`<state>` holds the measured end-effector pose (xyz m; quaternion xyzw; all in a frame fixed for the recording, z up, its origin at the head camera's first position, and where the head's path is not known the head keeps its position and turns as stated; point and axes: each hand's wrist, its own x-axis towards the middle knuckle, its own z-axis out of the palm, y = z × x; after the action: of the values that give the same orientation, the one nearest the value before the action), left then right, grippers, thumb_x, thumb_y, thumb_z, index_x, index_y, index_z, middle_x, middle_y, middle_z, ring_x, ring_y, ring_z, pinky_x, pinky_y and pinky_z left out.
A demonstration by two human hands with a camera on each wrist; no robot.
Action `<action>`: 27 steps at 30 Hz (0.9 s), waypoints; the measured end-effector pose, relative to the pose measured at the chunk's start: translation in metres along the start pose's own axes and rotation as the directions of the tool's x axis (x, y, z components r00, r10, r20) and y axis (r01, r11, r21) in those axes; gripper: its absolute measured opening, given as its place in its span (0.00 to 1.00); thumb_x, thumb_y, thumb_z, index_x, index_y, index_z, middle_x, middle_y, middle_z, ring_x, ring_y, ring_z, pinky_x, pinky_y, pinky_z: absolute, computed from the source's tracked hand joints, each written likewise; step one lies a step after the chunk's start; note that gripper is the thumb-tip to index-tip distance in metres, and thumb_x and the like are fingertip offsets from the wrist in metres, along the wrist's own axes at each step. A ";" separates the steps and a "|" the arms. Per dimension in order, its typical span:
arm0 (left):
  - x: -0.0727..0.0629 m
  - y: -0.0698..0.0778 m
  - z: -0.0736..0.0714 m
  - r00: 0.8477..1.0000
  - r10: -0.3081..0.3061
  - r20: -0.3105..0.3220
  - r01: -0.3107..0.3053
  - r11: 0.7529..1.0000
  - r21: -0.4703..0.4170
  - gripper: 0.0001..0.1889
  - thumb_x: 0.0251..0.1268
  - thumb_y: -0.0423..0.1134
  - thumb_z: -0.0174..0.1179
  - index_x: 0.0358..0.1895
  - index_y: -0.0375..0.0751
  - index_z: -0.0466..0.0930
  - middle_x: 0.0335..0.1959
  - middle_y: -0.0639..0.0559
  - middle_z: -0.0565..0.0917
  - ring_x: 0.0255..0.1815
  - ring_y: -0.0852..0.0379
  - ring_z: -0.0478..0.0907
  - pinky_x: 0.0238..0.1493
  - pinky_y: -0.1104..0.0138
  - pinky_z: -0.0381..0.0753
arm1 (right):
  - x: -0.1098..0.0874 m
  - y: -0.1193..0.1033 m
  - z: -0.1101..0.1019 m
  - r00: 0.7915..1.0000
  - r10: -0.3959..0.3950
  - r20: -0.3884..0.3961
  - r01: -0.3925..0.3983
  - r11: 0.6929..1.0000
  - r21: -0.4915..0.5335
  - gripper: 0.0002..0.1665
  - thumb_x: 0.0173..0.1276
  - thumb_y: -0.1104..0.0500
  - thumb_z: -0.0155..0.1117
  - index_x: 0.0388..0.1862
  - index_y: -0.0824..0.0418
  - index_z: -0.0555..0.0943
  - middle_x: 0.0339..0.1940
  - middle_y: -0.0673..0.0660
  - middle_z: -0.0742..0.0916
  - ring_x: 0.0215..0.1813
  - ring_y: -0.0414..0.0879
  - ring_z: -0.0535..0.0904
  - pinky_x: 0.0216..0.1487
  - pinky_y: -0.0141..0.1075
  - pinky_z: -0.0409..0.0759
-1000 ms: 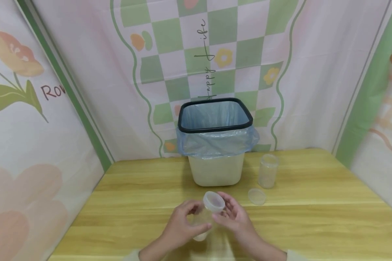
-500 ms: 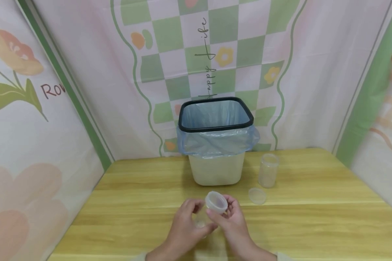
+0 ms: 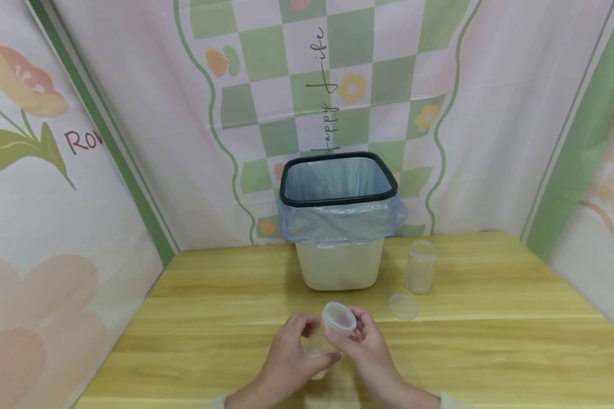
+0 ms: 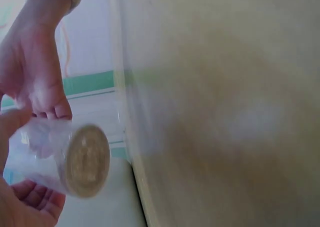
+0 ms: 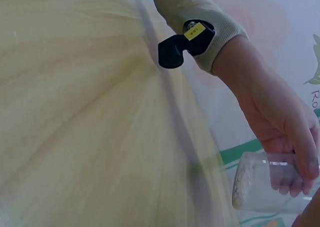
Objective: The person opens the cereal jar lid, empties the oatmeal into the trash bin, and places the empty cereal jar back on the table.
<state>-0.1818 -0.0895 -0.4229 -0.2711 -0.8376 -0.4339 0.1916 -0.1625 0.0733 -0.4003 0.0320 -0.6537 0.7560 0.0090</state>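
Note:
Low in the middle of the head view, a clear cylindrical jar (image 3: 314,345) leans to the right at its top, a translucent round lid (image 3: 339,318) at its mouth. My left hand (image 3: 293,355) grips the jar's body, with thumb and fingers on opposite sides. Around the lid's edge, my right hand (image 3: 369,353) holds with thumb in front and fingers behind. The left wrist view shows the jar's round bottom (image 4: 88,162) clear of the table. Pale grainy stuff (image 5: 243,184) lies at the jar's base in the right wrist view.
A pale bin (image 3: 340,267) with a black rim and blue liner stands at the table's back. To its right is a second clear jar (image 3: 420,268), upright, with a loose round lid (image 3: 402,307) in front. Printed cloth (image 3: 266,51) hangs behind the wooden table (image 3: 194,318).
My right hand has come in to the left, its thumb now against the lid's front edge. The jar's top has shifted slightly right. The bin and second jar stay put.

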 end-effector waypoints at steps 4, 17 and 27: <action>0.002 -0.001 -0.006 0.996 -0.049 0.079 0.058 0.991 -0.117 0.24 0.47 0.48 0.76 0.47 0.44 0.78 0.39 0.57 0.79 0.41 0.58 0.77 0.46 0.66 0.80 | 0.004 -0.003 -0.011 0.995 -0.014 0.104 0.010 0.999 0.037 0.32 0.60 0.66 0.69 0.61 0.68 0.69 0.57 0.60 0.80 0.59 0.50 0.75 0.59 0.34 0.73; 0.008 0.000 -0.022 0.968 -0.031 0.249 0.092 0.967 -0.238 0.20 0.52 0.41 0.73 0.48 0.43 0.80 0.41 0.52 0.80 0.44 0.53 0.77 0.51 0.63 0.80 | 0.012 -0.008 -0.034 0.890 -0.078 0.449 0.021 0.991 0.130 0.36 0.67 0.66 0.61 0.69 0.76 0.59 0.62 0.60 0.77 0.63 0.48 0.73 0.62 0.38 0.71; 0.009 -0.004 -0.016 0.974 -0.064 0.219 0.111 0.971 -0.210 0.20 0.52 0.45 0.73 0.45 0.41 0.79 0.40 0.54 0.80 0.42 0.57 0.78 0.50 0.65 0.80 | 0.008 -0.007 -0.029 0.915 -0.052 0.401 0.009 0.994 0.109 0.48 0.64 0.67 0.63 0.77 0.66 0.49 0.73 0.66 0.64 0.71 0.51 0.62 0.66 0.34 0.65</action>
<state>-0.1896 -0.1026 -0.4116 -0.2978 -0.8110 -0.5010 0.0509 -0.1716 0.1025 -0.3966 0.1974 -0.6005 0.7662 -0.1159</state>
